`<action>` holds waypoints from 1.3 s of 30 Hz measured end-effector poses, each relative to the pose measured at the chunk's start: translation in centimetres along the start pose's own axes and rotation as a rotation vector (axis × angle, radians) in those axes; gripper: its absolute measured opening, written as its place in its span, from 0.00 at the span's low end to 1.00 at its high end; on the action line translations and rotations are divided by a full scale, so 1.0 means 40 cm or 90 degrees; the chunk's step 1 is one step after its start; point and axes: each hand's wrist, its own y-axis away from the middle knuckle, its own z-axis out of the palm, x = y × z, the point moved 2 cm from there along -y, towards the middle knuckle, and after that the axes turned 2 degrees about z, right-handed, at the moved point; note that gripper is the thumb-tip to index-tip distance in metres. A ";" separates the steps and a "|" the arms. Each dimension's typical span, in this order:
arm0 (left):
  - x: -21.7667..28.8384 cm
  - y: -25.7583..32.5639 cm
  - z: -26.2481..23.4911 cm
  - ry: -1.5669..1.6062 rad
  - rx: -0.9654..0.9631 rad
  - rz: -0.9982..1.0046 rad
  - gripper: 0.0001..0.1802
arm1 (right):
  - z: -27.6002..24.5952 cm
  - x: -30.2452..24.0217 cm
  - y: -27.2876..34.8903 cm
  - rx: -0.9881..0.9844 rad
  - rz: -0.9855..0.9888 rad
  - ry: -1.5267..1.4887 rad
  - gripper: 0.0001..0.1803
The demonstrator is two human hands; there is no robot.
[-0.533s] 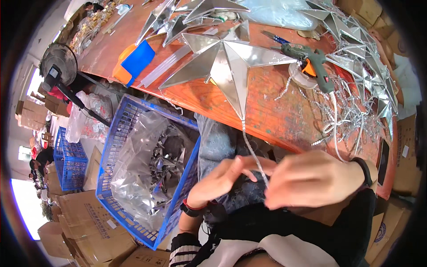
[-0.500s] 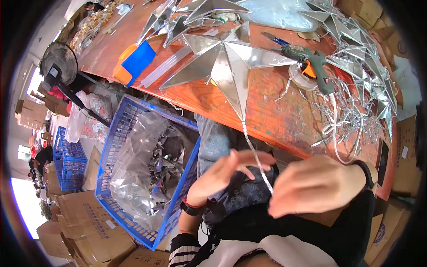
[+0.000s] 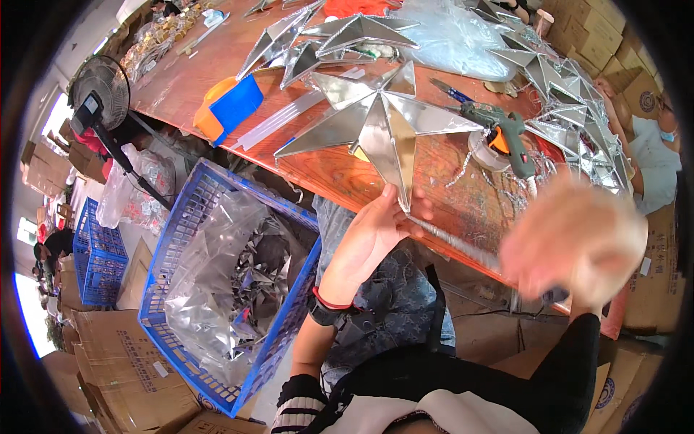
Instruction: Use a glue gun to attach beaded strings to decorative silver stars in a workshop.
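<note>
Head camera shows your left hand [image 3: 369, 235] raised to the near edge of the orange-brown table [image 3: 340, 177], its fingers curled around the lowest point of a large silver star [image 3: 379, 119]. That star lies flat on the tabletop just above your grip, its long bottom arm running down into your fingertips, so you are grasping the star by its tip. A thin glittery strip [image 3: 455, 246] leads away from the same spot, slanting down and to the right of your grip toward your right hand [image 3: 575, 239]. That hand is a blur of motion; you seem to have the strip's far end there, but whether the hand is closed on it cannot be told.

Up and to the right of your left hand, a green glue gun [image 3: 506, 134] with an orange trigger rests on the table beside a tangle of silver wire. More silver stars [image 3: 347, 32] are heaped further up the table, beyond the one you hold, and another pile sits far right. Up and left of your grip lies a blue and orange block [image 3: 228, 108]. Directly left of and below your wrist stands a blue plastic crate [image 3: 181, 239] lined with a clear bag of silver star pieces. A black fan [image 3: 101, 87] stands beyond the crate, far left.
</note>
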 end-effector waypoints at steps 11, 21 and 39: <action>0.020 0.001 0.012 -0.086 0.040 -0.028 0.24 | -0.076 0.350 -0.165 0.064 0.217 0.034 0.08; 0.097 0.062 0.021 -0.608 0.115 0.128 0.16 | -0.049 0.459 -0.123 0.095 0.277 -0.010 0.07; 0.212 -0.075 0.081 -1.420 0.236 0.531 0.19 | -0.048 0.441 -0.119 0.077 0.303 0.016 0.06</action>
